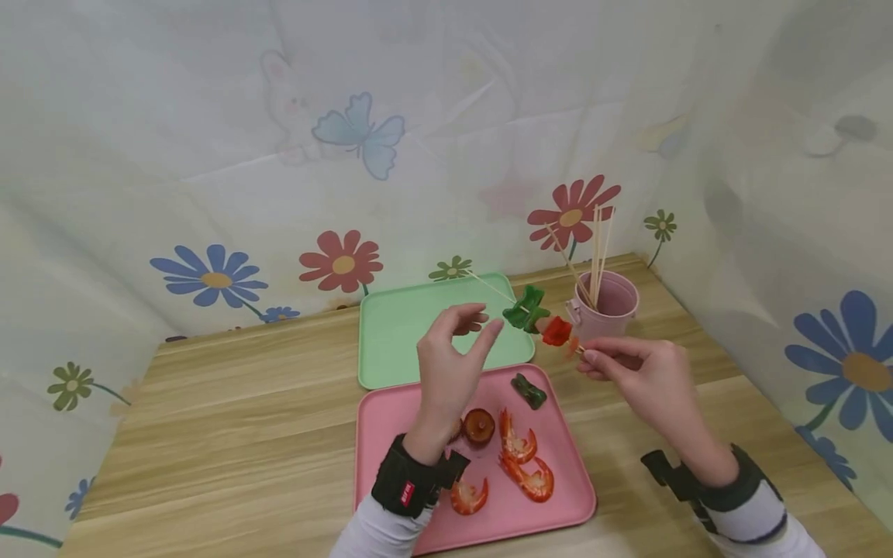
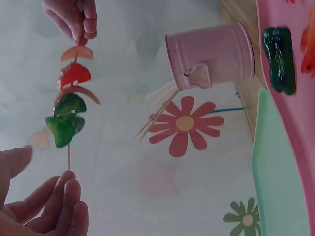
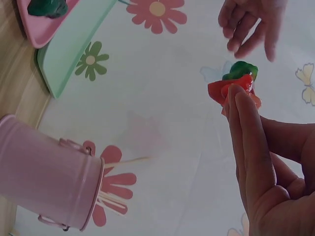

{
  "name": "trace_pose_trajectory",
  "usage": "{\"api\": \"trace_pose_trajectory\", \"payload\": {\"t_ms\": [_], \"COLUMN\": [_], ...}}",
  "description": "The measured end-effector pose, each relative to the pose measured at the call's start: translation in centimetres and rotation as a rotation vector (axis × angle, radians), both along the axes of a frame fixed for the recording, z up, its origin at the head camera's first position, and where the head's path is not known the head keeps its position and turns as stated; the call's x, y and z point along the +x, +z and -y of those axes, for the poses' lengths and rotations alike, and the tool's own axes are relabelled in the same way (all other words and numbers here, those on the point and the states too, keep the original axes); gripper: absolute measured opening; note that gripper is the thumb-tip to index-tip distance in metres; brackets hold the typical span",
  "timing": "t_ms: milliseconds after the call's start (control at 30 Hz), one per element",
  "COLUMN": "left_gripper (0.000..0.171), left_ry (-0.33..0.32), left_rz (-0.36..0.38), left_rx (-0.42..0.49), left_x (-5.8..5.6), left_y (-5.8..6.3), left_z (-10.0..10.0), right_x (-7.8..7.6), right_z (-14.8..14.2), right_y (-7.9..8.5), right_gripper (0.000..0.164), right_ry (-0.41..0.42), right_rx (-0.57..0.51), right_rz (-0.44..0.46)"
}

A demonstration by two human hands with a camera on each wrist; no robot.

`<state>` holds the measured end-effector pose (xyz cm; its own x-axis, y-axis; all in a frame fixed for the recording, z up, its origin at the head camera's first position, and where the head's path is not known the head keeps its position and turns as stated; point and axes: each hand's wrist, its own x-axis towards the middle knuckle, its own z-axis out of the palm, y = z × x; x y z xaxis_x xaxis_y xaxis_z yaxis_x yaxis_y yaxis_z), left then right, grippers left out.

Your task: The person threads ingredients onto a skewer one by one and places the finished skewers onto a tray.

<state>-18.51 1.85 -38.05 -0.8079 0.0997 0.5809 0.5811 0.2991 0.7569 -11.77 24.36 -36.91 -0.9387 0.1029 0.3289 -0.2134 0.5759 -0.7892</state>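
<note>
My right hand pinches one end of a wooden skewer above the table. Threaded along it are green pepper pieces, a red pepper piece and thin pinkish-orange slices. My left hand is just left of the green pieces, thumb and fingers apart, with the skewer's bare far end passing near its fingertips; the right wrist view also shows a gap there. Below lies a pink tray with cooked shrimp, brown mushroom caps and another green pepper piece. My left forearm hides part of it.
Behind the pink tray lies a light green tray. A pink bucket holding several bare skewers stands at the back right of the wooden table. Flower-printed sheeting rises behind the table and at its sides.
</note>
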Motion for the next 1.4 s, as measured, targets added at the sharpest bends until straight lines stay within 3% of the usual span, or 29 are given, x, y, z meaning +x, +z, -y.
{"api": "trace_pose_trajectory", "payload": {"t_ms": [133, 200, 333, 433, 567, 667, 733, 867, 1133, 1400], "left_gripper": [0.011, 0.006, 0.007, 0.012, 0.019, 0.026, 0.027, 0.018, 0.008, 0.007], "left_ry": [0.060, 0.023, -0.129, -0.267, -0.474, -0.588, -0.628, -0.625, -0.575, -0.610], "left_rz": [-0.112, -0.164, -0.257, -0.309, -0.348, -0.316, -0.268, -0.156, -0.054, 0.020], "left_rx": [-0.268, -0.428, -0.739, -0.912, -1.066, -1.170, -1.222, -1.280, -1.347, -1.221], "left_x": [-0.9, -1.6, -3.3, -4.6, -5.9, -6.5, -6.7, -6.6, -6.3, -6.3], "left_y": [0.0, -0.3, -1.3, -2.2, -3.6, -4.8, -5.6, -6.5, -6.3, -6.3], "left_z": [0.7, 0.7, 0.2, -0.4, -1.8, -2.8, -3.4, -4.2, -5.1, -3.8], "right_x": [-0.2, -0.1, -0.1, -0.1, -0.1, 0.0, 0.0, 0.0, 0.0, 0.1], "right_z": [-0.6, -0.7, -0.8, -0.9, -0.9, -0.9, -0.9, -0.9, -0.9, -0.9], "right_y": [0.1, 0.3, 0.6, 0.7, 0.7, 0.8, 0.8, 0.9, 0.8, 0.9], "right_gripper": [0.019, 0.020, 0.023, 0.025, 0.024, 0.023, 0.023, 0.023, 0.023, 0.022], "right_ry": [-0.032, -0.050, -0.068, -0.064, -0.063, -0.060, -0.056, -0.052, -0.060, -0.061], "right_rx": [-0.019, -0.007, 0.011, 0.004, -0.003, -0.009, -0.012, -0.011, 0.010, 0.000], "right_rz": [-0.031, -0.045, -0.037, -0.024, -0.027, -0.036, -0.040, -0.042, -0.057, -0.039]}}
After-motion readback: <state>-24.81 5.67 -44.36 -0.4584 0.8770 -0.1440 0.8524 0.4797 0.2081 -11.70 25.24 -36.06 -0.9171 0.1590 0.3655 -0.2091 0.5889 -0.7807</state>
